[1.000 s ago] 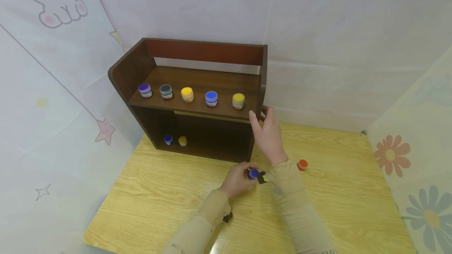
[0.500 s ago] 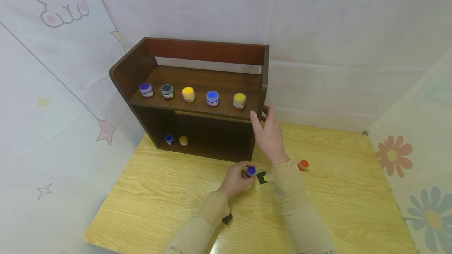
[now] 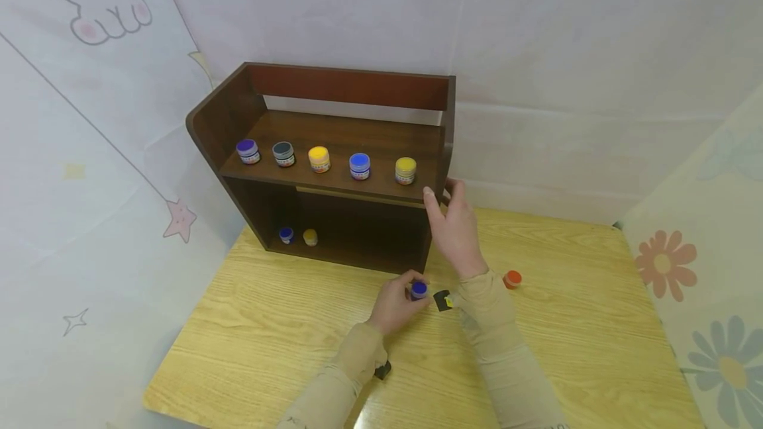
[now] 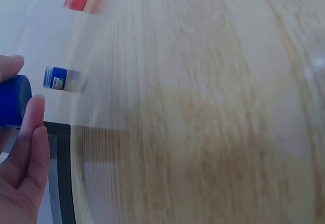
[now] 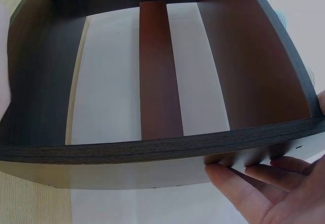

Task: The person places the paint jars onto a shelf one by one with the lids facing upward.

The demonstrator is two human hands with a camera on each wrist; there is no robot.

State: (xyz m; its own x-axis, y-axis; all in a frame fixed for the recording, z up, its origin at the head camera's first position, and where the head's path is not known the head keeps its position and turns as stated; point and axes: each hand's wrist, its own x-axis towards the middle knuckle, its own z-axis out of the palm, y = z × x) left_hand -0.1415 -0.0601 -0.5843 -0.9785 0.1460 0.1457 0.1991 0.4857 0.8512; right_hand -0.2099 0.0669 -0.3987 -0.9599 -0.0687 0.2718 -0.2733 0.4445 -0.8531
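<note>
In the head view my left hand (image 3: pixel 396 306) pinches a small dark blue paint jar (image 3: pixel 419 290) between thumb and fingers, low in front of the shelf's right end. The left wrist view shows this jar's blue side (image 4: pixel 12 101) with fingertips against it. My right hand (image 3: pixel 456 230) grips the right side panel of a dark brown two-tier shelf (image 3: pixel 352 130). Its thumb lies at the front edge, its fingers along the panel's outer face, as the right wrist view shows. On the upper tier stand several paint jars: purple, black, yellow-orange, blue and yellow (image 3: pixel 405 171).
On the lower tier, at the left, stand a blue jar (image 3: pixel 286 236) and a yellow jar (image 3: pixel 310 238). A red jar (image 3: pixel 512 279) stands on the wooden table (image 3: pixel 572 336), right of my right forearm. Another blue jar (image 4: pixel 58 78) shows in the left wrist view.
My left hand has brought the blue jar slightly left and closer under the shelf's front edge. My right hand keeps its grip on the shelf.
</note>
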